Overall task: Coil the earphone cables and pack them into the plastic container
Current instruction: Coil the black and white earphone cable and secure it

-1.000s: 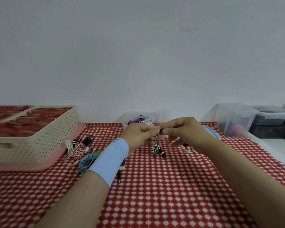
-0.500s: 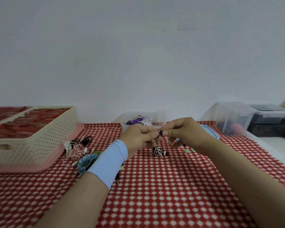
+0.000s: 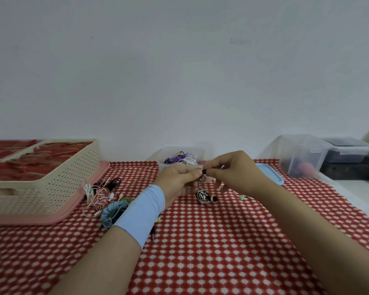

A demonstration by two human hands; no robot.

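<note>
A black-and-white striped earphone cable [image 3: 201, 195], wound into a small ball, hangs just above the checked cloth. My left hand [image 3: 179, 179] pinches its upper strand. My right hand [image 3: 232, 171] pinches the dark earbud end at the top, fingertip to fingertip with the left. Behind my hands stands the clear plastic container [image 3: 164, 165], holding purple and white coiled cables [image 3: 182, 159]. Its blue lid [image 3: 268, 173] lies to the right, partly hidden by my right hand.
A pile of pink, white, black and blue earphones [image 3: 107, 199] lies left of my left arm. A cream perforated basket [image 3: 43, 177] on a pink tray stands at far left. Clear storage boxes [image 3: 303, 156] stand at back right. Small green earbud parts [image 3: 242, 197] lie near my right wrist.
The striped cable ball has swung slightly while both hands stay pinched together at its top. The hands have barely shifted.
</note>
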